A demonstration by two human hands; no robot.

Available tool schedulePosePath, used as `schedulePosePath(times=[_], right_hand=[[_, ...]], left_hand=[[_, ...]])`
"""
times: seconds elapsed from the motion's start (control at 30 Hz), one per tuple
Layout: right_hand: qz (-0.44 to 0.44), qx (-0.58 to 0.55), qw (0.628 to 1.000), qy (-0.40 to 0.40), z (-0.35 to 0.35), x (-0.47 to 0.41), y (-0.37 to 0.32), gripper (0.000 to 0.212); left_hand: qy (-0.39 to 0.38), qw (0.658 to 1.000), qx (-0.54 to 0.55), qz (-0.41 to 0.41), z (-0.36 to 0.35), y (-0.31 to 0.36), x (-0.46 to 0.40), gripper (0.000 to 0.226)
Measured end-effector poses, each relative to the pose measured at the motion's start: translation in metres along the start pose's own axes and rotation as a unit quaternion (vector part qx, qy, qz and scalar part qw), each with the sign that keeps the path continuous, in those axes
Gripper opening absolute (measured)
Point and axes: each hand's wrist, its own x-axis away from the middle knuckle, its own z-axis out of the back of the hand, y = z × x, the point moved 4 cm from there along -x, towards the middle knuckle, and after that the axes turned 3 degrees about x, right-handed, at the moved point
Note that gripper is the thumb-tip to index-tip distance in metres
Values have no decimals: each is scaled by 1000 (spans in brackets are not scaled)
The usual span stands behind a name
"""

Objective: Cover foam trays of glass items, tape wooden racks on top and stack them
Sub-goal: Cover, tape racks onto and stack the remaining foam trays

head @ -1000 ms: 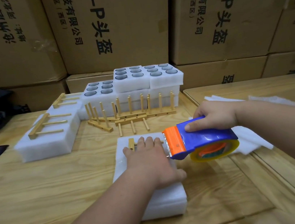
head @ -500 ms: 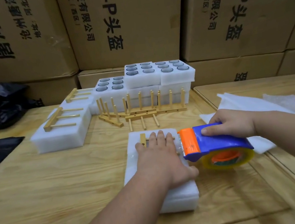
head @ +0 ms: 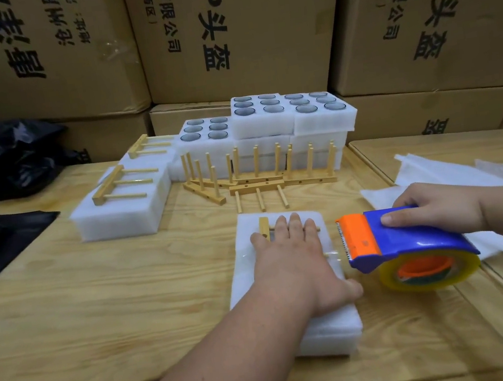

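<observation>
Both hands keep their posts: left hand [head: 295, 258] flat, pressing the wooden rack [head: 264, 228] onto the covered foam tray [head: 325, 331], right hand [head: 437, 209] gripping the tape dispenser [head: 403, 246], now drawn rightward off the tray, so this strip looks laid.

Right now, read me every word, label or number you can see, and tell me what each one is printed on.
"-P头盔" reads sideways on the middle cardboard box.
"-P头盔" also on the right cardboard box.
"有限公司" and "(西区)" in smaller print on both.
The left cardboard box has large characters, cut off and unclear; its small print is too blurred.
The tape dispenser shows no readable text.
</observation>
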Motion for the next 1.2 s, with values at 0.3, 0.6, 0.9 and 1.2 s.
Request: schedulePosePath(times=[0.3,0.6,0.9,1.2], right_hand=[[-39,13,999,23,23,24,30,74],[-121,194,974,-5,23,20,4,73],[-217,382,892,-106,21,-13,-82,59],[-177,476,851,-132,-28,-55,-141,36]], left_hand=[[-2,1000,-6,0,-3,0,-1,116],[12,1000,-4,7,-5,1,-2,115],[14,1000,-14,13,-4,1,-3,113],[33,999,-12,9,0,2,-1,122]])
